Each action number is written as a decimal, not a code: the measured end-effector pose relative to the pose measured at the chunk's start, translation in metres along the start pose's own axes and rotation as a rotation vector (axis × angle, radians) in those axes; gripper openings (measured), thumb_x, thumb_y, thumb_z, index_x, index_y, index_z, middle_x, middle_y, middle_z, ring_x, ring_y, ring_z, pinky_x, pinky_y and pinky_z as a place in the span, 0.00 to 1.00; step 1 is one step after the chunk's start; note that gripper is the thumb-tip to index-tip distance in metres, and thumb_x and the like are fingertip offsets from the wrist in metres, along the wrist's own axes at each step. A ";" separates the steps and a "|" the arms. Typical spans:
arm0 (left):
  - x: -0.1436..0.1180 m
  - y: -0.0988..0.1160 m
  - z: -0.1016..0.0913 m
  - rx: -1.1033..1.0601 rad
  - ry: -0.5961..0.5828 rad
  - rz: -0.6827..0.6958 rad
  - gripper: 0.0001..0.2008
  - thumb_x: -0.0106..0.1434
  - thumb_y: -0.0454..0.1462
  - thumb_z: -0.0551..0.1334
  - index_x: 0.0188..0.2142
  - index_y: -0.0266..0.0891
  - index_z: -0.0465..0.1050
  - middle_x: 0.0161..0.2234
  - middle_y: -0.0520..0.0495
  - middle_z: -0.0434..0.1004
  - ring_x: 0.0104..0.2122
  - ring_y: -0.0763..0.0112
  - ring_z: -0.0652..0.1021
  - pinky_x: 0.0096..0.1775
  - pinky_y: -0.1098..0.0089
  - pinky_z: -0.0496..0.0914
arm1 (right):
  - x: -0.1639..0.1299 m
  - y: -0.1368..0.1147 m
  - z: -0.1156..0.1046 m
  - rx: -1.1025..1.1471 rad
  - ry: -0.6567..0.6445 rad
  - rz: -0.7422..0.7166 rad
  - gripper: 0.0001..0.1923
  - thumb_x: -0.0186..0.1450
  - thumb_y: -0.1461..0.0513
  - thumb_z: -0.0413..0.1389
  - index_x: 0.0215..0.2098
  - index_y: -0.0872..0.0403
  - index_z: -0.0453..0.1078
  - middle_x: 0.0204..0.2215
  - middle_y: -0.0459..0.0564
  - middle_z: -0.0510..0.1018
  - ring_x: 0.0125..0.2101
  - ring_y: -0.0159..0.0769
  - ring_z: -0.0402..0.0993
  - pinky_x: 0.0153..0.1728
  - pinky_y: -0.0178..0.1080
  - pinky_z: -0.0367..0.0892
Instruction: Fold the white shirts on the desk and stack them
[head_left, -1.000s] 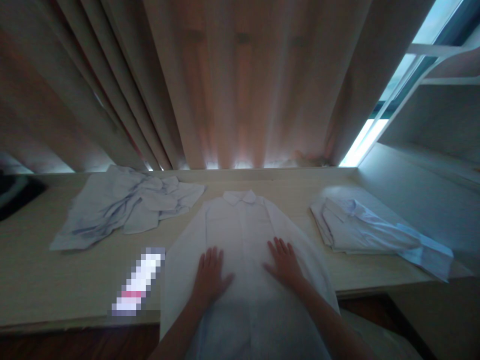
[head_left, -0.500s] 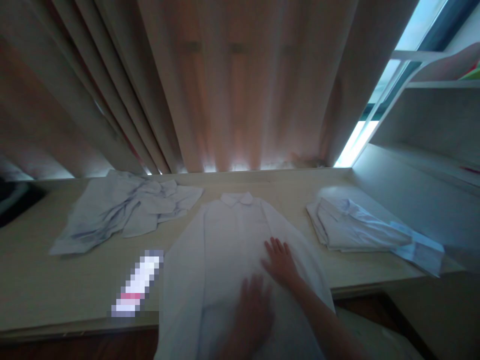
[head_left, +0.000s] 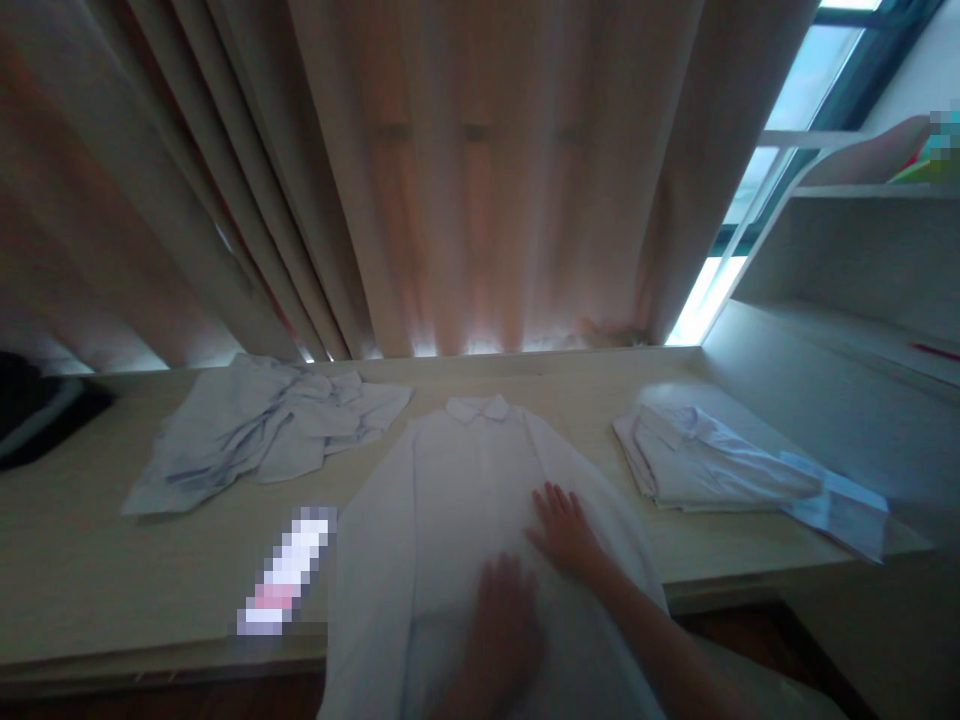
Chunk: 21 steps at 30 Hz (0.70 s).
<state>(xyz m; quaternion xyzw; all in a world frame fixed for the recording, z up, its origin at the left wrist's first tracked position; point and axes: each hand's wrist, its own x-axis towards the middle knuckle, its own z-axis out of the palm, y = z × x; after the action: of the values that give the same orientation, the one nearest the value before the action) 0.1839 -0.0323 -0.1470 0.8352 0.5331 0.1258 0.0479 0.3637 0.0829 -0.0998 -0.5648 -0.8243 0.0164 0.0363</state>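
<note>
A white collared shirt [head_left: 450, 500] lies spread front side up, its collar toward the curtain and its lower part hanging past the table's front edge. Flat on the chest, right of the button line, rests my right hand [head_left: 566, 535], fingers spread. My left hand [head_left: 506, 620] is lower, over the middle of the shirt; it is blurred by motion, its fingers stretched forward with nothing in them. I cannot tell whether it touches the cloth.
Crumpled white clothing [head_left: 277, 430] lies on the table [head_left: 150, 570] at left, with a blurred-out pale object [head_left: 289, 575] nearer the front. Folded white shirts [head_left: 712, 465] and a clear plastic bag [head_left: 847, 505] are at right, beside a white shelf unit [head_left: 810, 350]. A curtain [head_left: 510, 200] hangs behind.
The view has shifted slightly, so everything sits a little lower in the picture. Both hands stay in nearly the same places on or over the shirt.
</note>
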 end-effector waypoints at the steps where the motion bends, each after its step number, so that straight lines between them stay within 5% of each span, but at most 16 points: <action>1: 0.001 -0.013 -0.002 0.043 0.057 -0.026 0.31 0.60 0.38 0.53 0.63 0.43 0.50 0.64 0.40 0.50 0.62 0.50 0.53 0.59 0.46 0.55 | -0.004 -0.002 -0.001 0.001 0.023 -0.015 0.36 0.65 0.45 0.40 0.64 0.57 0.49 0.64 0.62 0.48 0.63 0.52 0.41 0.60 0.56 0.37; 5: 0.001 -0.077 -0.023 0.224 0.209 -0.178 0.27 0.60 0.35 0.51 0.59 0.34 0.58 0.61 0.36 0.57 0.62 0.53 0.57 0.60 0.53 0.54 | -0.027 -0.013 0.005 0.064 0.013 -0.120 0.31 0.66 0.52 0.45 0.63 0.58 0.52 0.63 0.60 0.53 0.63 0.47 0.47 0.61 0.50 0.44; 9: -0.007 -0.117 -0.037 0.307 0.140 -0.305 0.27 0.62 0.44 0.50 0.59 0.36 0.59 0.62 0.34 0.55 0.62 0.48 0.55 0.60 0.46 0.48 | -0.043 -0.024 0.015 0.104 -0.003 -0.145 0.31 0.64 0.54 0.49 0.63 0.54 0.53 0.63 0.58 0.52 0.63 0.48 0.45 0.61 0.52 0.45; 21: -0.013 -0.108 -0.049 0.271 -0.050 -0.422 0.33 0.61 0.52 0.47 0.62 0.43 0.51 0.64 0.38 0.47 0.63 0.48 0.48 0.59 0.43 0.39 | -0.047 -0.021 0.014 0.152 0.012 -0.153 0.35 0.63 0.49 0.50 0.64 0.50 0.49 0.65 0.57 0.47 0.64 0.49 0.41 0.61 0.54 0.42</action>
<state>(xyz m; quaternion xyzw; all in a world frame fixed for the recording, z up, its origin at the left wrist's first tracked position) 0.0708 -0.0004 -0.1250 0.7070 0.7065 0.0198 -0.0260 0.3600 0.0317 -0.1143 -0.4960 -0.8611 0.0727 0.0851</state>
